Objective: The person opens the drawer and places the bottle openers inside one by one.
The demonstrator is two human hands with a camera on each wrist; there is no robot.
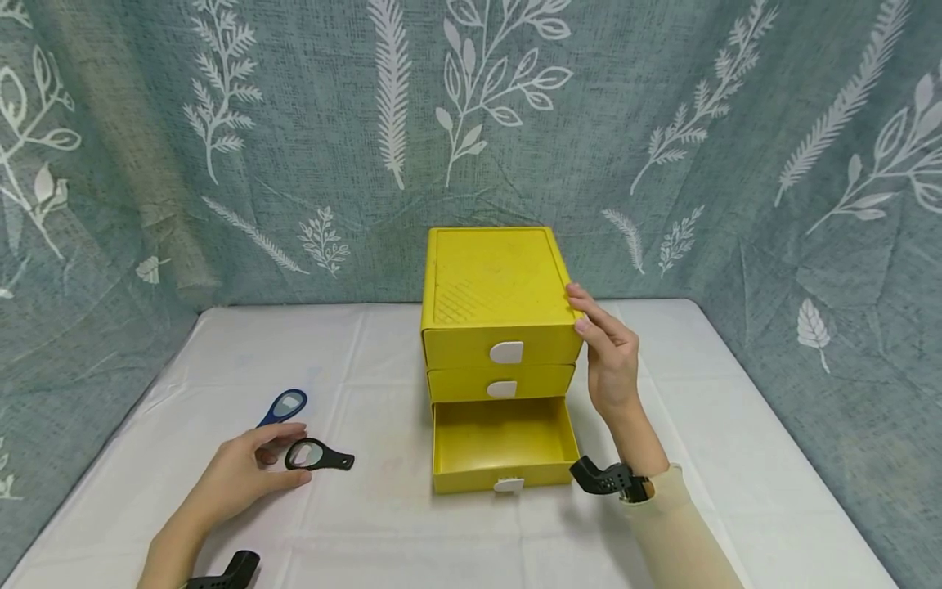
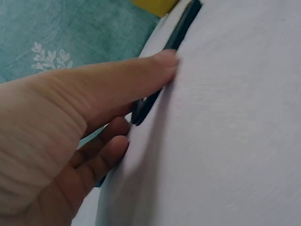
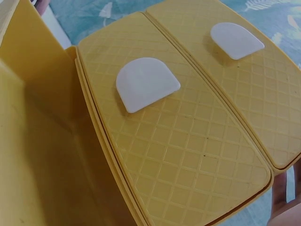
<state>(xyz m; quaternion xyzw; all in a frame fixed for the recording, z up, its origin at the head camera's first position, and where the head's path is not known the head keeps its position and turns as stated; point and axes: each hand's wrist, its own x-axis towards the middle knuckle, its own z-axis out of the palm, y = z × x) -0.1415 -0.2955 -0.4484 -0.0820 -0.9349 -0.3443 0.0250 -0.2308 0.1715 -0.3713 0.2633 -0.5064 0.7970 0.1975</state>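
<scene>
My left hand (image 1: 239, 478) pinches a small black magnifying glass (image 1: 334, 460) by its lens rim, thumb on the near side and fingers on the far side. Its handle points right, close over the white cloth. In the left wrist view the magnifying glass is seen edge-on under the thumb (image 2: 136, 77). Just beyond the fingers lies a blue magnifying glass (image 1: 287, 403), its handle partly hidden by the hand. My right hand (image 1: 614, 368) rests against the upper right front corner of a yellow drawer unit (image 1: 500, 278), fingers along its side.
The unit's bottom drawer (image 1: 471, 480) is pulled out, with nothing visible inside. Its upper two drawers are closed and have white tab handles (image 3: 148, 84). A white cloth (image 1: 383, 523) covers the table, and a green leaf-patterned curtain (image 1: 316, 164) hangs behind it.
</scene>
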